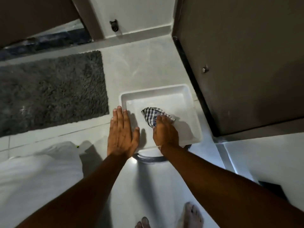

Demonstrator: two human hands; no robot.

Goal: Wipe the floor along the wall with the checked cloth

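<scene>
White plastic tray (189,112) is my landmark: grey shaggy mat (49,92) left of it, my left hand (120,134) flat and spread on its left rim, my right hand (165,131) pressing the checked cloth (152,115) inside it

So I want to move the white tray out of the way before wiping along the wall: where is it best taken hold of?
Take the white tray by its raised rim on the left side, where the left hand already lies flat. The rim is a lip that fingers could probably hook over. Come from the near-left; the brown door crowds the right side, and the right hand presses the checked cloth inside.
</scene>
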